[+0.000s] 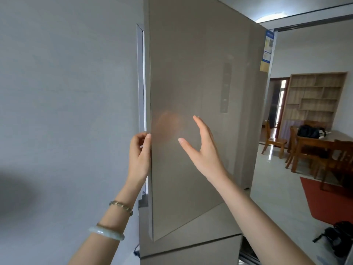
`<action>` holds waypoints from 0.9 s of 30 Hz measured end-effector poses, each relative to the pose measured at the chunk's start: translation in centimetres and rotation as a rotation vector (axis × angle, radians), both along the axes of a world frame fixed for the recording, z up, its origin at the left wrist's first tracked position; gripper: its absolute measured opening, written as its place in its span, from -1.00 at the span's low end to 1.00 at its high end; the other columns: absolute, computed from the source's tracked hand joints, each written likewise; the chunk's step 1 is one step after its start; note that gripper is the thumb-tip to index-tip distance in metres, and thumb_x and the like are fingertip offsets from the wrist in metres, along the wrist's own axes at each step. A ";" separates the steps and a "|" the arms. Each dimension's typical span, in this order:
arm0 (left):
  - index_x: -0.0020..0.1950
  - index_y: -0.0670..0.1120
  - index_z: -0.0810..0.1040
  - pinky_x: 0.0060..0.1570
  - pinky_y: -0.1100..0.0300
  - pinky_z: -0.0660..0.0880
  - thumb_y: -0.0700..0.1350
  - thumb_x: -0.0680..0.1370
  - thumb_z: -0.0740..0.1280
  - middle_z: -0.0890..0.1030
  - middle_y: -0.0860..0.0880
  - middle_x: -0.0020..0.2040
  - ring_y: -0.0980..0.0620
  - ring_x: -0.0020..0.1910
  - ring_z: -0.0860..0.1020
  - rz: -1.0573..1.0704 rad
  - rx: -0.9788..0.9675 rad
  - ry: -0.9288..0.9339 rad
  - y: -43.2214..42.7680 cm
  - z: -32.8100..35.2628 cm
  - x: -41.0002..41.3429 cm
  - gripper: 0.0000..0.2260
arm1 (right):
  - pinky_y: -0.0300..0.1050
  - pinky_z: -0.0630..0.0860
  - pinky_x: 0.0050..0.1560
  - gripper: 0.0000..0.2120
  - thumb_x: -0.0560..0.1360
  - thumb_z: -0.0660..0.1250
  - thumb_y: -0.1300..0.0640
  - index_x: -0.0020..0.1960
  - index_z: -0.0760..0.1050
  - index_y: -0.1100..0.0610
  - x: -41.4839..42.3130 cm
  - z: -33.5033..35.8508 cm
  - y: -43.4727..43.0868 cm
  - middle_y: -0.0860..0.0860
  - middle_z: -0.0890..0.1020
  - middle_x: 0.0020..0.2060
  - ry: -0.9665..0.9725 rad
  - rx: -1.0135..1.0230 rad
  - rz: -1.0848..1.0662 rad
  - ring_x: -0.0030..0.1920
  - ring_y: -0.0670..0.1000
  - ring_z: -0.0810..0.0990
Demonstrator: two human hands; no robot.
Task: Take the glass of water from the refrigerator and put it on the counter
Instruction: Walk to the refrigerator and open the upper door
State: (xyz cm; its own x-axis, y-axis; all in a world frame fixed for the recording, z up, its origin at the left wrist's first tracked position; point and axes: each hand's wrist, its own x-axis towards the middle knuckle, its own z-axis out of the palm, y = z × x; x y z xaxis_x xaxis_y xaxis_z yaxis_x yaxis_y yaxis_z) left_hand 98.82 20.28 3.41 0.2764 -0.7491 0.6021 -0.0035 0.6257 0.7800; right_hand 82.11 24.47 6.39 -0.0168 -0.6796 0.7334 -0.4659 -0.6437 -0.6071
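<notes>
A tall beige refrigerator fills the middle of the head view. Its upper door (187,88) is swung partly open towards me, so its front face hides the inside. My left hand (139,152) curls round the door's free left edge, fingers behind it and thumb on the front. My right hand (202,148) hovers open just in front of the door face, fingers spread, holding nothing. A faint reflection of it shows on the door. No glass of water and no counter are in view.
A plain grey wall (66,92) stands close on the left. The lower refrigerator compartment (191,251) is shut below the door. To the right a room opens with a wooden table and chairs (315,148), a bookshelf (315,96), a red rug (330,203) and a dark bag (338,240) on the floor.
</notes>
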 end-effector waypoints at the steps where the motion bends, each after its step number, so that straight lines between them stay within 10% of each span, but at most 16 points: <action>1: 0.06 -0.09 0.49 -0.07 0.29 0.47 0.02 0.61 0.18 0.55 0.01 -0.03 0.07 -0.10 0.49 -0.014 -0.014 0.004 1.0 0.1 -0.4 -0.79 | -0.44 0.03 0.37 -0.35 0.50 0.35 -0.02 0.51 0.13 -0.06 0.0 -0.1 1.0 -0.14 0.19 0.52 0.002 0.002 0.015 0.49 -0.24 0.10; 4: -0.03 0.01 0.53 0.06 0.12 0.46 0.07 0.57 0.17 0.58 0.02 -0.02 0.03 0.00 0.52 -0.027 -0.045 -0.006 3.9 -0.2 -1.9 -0.79 | -0.54 0.02 0.33 -0.35 0.50 0.35 -0.01 0.51 0.14 -0.05 -0.3 -0.7 4.1 -0.14 0.21 0.50 0.006 -0.001 0.040 0.49 -0.25 0.11; 12: 0.17 0.13 0.51 0.29 0.49 0.21 -0.02 0.62 0.11 0.40 0.05 0.38 0.22 0.41 0.31 -0.116 -0.066 -0.132 11.5 -1.1 -7.0 -0.77 | -0.56 0.00 0.34 -0.37 0.52 0.34 0.02 0.51 0.15 0.01 -3.8 -1.4 11.2 -0.10 0.25 0.50 0.060 0.006 0.024 0.50 -0.21 0.14; 15: 0.21 0.22 0.52 0.46 0.15 0.21 0.08 0.59 0.10 0.41 0.08 0.42 0.22 0.44 0.30 -0.198 -0.065 -0.136 13.5 -1.4 -9.1 -0.72 | -0.52 0.00 0.38 -0.39 0.54 0.31 0.04 0.52 0.14 0.01 -5.5 -1.5 13.3 -0.09 0.23 0.51 0.064 0.002 0.018 0.50 -0.21 0.12; 27: 0.38 -0.14 0.38 0.40 -0.02 0.35 -0.06 0.60 0.12 0.48 -0.02 0.36 0.06 0.39 0.42 -0.484 -0.138 -0.054 19.5 -1.8 -17.8 -0.63 | -0.18 0.06 0.46 -0.29 0.55 0.27 -0.04 0.55 -0.07 -0.09 -13.7 -2.3 20.0 -0.23 0.09 0.51 -0.047 0.043 -0.144 0.50 -0.22 0.03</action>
